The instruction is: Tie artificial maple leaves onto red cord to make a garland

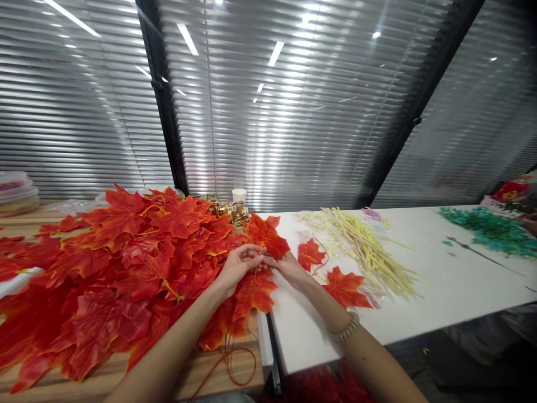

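My left hand and my right hand meet over the seam between two tables, with fingertips pinched together. Between them they hold a red artificial maple leaf by its yellowish stem, its blade pointing up and away. Just below my fingers hangs or lies another maple leaf; whether it is joined to the held one I cannot tell. To the left spreads a big heap of red maple leaves. Right of my hands, two leaves lie on the white table with a thin red cord.
A loop of red cord lies on the wooden table. Yellow strips are bundled on the white table, with teal material farther right. Gold wrappers, a paper cup and plastic tubs stand behind.
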Demonstrator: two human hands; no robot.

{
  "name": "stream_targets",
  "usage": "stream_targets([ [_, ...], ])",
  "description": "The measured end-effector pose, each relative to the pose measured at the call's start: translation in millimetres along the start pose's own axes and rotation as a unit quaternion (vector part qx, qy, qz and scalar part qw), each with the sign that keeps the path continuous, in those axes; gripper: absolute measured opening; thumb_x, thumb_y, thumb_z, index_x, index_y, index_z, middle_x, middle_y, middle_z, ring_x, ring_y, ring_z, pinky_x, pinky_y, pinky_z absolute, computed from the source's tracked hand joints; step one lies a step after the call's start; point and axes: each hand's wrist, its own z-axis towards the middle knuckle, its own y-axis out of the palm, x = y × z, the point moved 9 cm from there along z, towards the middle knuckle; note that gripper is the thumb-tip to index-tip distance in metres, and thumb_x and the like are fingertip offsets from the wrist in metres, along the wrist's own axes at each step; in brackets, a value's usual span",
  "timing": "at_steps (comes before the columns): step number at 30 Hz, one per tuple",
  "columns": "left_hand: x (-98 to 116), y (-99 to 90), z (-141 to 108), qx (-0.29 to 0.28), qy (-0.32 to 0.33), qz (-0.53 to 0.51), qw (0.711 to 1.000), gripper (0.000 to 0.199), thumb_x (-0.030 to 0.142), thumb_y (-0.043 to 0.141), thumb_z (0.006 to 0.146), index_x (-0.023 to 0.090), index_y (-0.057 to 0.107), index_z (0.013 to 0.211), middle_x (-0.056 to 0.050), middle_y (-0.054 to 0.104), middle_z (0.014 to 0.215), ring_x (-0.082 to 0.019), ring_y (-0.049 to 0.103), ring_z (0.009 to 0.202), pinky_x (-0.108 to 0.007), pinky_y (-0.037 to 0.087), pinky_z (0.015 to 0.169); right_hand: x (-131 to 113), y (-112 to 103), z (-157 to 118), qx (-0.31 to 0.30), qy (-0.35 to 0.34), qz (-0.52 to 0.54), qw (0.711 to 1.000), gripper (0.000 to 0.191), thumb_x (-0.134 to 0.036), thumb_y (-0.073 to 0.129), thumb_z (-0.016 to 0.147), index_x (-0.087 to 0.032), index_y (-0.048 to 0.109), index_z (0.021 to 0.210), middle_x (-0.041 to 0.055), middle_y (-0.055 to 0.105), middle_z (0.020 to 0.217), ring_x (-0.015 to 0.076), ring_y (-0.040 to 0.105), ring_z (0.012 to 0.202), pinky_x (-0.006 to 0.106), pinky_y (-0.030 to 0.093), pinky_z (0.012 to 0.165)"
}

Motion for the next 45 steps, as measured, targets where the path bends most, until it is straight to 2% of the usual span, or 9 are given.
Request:
stream_targets([
  [11, -1.9, 1.6, 0.1, -0.007, -0.007, 0.0, 1.0, 0.033, 0.028, 0.075, 0.06, 0.013, 0.061, 0.087, 0.001, 0.056, 0.068, -0.01, 0.057, 0.058, -0.024, 0.047, 0.062, -1.7, 3.7, -1.2, -0.018, -0.005, 0.004, 1.0, 0.025, -0.036, 0.067, 0.064, -0.014, 0.059, 0.073, 0.005, 0.061, 0.07, 0.0186, 0.056, 0.075, 0.03, 0.043, 0.066],
  [24, -3.3, 2.6, -0.4, -0.008, -0.017, 0.004, 1.0, 0.033, 0.029, 0.075, 0.061, 0.014, 0.061, 0.087, 0.001, 0.057, 0.069, -0.011, 0.059, 0.062, -0.025, 0.047, 0.064, 6.3, 6.6, 3.5, -0.047, -0.009, 0.01, 0.999, 0.023, -0.036, 0.066, 0.069, -0.014, 0.059, 0.073, 0.0019, 0.058, 0.066, 0.0133, 0.054, 0.065, 0.026, 0.043, 0.064],
  [32, -5.9, 2.6, 0.9, -0.015, -0.012, 0.022, 1.0, 0.032, 0.03, 0.072, 0.064, 0.014, 0.059, 0.088, 0.002, 0.057, 0.069, -0.01, 0.059, 0.062, -0.024, 0.047, 0.064, 5.9, 7.7, 2.8, -0.041, 0.008, -0.018, 0.999, 0.027, -0.04, 0.066, 0.068, -0.014, 0.059, 0.066, 0.0017, 0.058, 0.064, 0.0131, 0.053, 0.063, 0.026, 0.042, 0.063],
  [45, -5.7, 3.8, 0.2, -0.014, -0.014, 0.039, 0.999, 0.03, 0.031, 0.07, 0.066, 0.014, 0.057, 0.088, 0.002, 0.056, 0.068, -0.01, 0.058, 0.062, -0.024, 0.047, 0.063, 17.6, 0.6, 5.1, -0.025, 0.035, -0.021, 0.999, 0.026, -0.039, 0.067, 0.067, -0.014, 0.06, 0.067, 0.0021, 0.06, 0.065, 0.0134, 0.053, 0.062, 0.027, 0.041, 0.062],
])
